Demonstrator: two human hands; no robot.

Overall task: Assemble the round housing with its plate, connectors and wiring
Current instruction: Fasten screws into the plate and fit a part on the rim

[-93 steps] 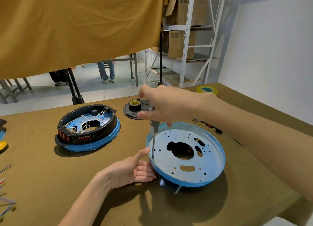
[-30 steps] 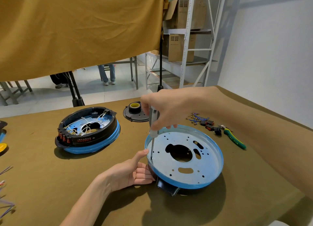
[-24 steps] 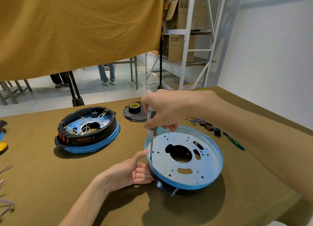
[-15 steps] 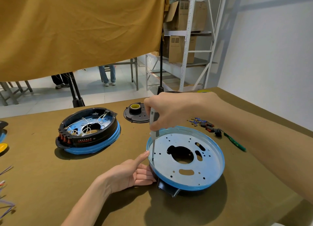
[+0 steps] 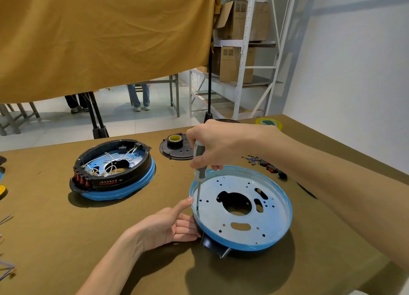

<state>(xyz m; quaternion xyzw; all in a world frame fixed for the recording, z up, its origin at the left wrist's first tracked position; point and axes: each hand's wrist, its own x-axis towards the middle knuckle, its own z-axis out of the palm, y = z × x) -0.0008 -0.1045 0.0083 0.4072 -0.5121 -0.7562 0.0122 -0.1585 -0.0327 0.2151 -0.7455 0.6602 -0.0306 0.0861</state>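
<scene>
A round black housing with a blue-rimmed metal plate (image 5: 272,219) on top lies at the table's centre right. My right hand (image 5: 218,147) grips a grey-handled screwdriver (image 5: 199,153) upright. Its tip stands in a hole at the plate's left edge. My left hand (image 5: 168,226) rests against the housing's left side, thumb straight up on the rim, fingers touching the black wall below. A second housing (image 5: 115,179), with white wiring and red connectors inside, sits to the left. Loose connectors (image 5: 266,165) lie behind my right forearm.
A black disc (image 5: 184,153) carrying a yellow-cored tape roll (image 5: 174,140) lies behind the plate. Another yellow tape roll (image 5: 269,123) sits at the far right edge. Loose wires (image 5: 6,270) lie at the left edge. A brown cloth (image 5: 99,40) hangs over the table's far side.
My right hand has shifted its hold on the screwdriver handle a little while the tip stays at the same hole. My left hand has kept its place against the housing.
</scene>
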